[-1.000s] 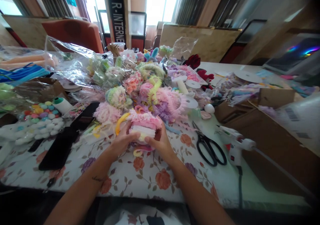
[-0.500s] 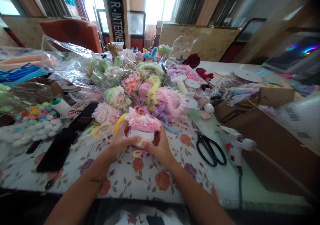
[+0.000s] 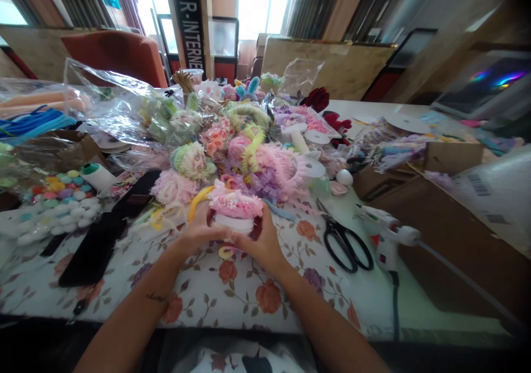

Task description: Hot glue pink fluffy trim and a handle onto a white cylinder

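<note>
Between both hands I hold a small round piece (image 3: 235, 204) with pink ruffled trim on top and a smooth white band below. My left hand (image 3: 204, 228) grips its left side, the thumb across the front. My right hand (image 3: 260, 240) is closed round the right side, its thumb meeting the left one at the lower front edge. The fingertips behind the piece are hidden. A yellow fuzzy strip (image 3: 199, 200) curves out beside my left hand. Under the thumbs a pale yellow and pink loop (image 3: 227, 252) lies on the flowered cloth (image 3: 199, 301).
Black-handled scissors (image 3: 346, 243) and a white glue gun (image 3: 388, 234) lie to the right, before a cardboard box (image 3: 456, 240). A heap of pastel ribbons and trims (image 3: 269, 165) stands behind my hands. At left are a dark phone (image 3: 89, 254) and bagged pompoms (image 3: 62, 207).
The view has shifted slightly, so everything sits a little further left. The pink-trimmed piece is tipped a bit, and less shows below its white band. Both hands keep their hold.
</note>
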`<state>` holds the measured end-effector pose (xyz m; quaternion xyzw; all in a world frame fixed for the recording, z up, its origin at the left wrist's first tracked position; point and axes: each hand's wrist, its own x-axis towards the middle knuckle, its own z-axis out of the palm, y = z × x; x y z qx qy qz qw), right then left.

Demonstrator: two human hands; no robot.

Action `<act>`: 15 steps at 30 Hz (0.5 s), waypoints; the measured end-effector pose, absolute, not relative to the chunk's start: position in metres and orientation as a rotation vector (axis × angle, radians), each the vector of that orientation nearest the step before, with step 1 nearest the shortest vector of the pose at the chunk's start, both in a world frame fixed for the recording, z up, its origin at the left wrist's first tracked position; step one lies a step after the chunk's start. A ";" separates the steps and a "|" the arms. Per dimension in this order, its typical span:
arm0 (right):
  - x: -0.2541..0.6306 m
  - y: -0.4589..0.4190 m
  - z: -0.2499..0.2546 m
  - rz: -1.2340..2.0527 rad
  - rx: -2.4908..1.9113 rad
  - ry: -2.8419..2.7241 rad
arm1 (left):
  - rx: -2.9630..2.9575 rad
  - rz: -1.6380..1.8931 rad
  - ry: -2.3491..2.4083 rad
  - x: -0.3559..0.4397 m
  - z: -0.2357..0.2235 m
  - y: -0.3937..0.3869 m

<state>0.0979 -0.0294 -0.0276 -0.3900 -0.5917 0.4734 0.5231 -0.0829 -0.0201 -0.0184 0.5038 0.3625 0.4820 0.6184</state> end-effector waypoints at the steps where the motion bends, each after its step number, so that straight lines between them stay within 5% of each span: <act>1: 0.098 -0.030 -0.028 1.130 -0.934 -1.425 | 1.167 1.108 0.843 -0.083 -0.017 -0.020; 15: 0.098 -0.031 -0.020 1.241 -0.889 -1.334 | 1.194 1.189 0.933 -0.083 -0.025 -0.017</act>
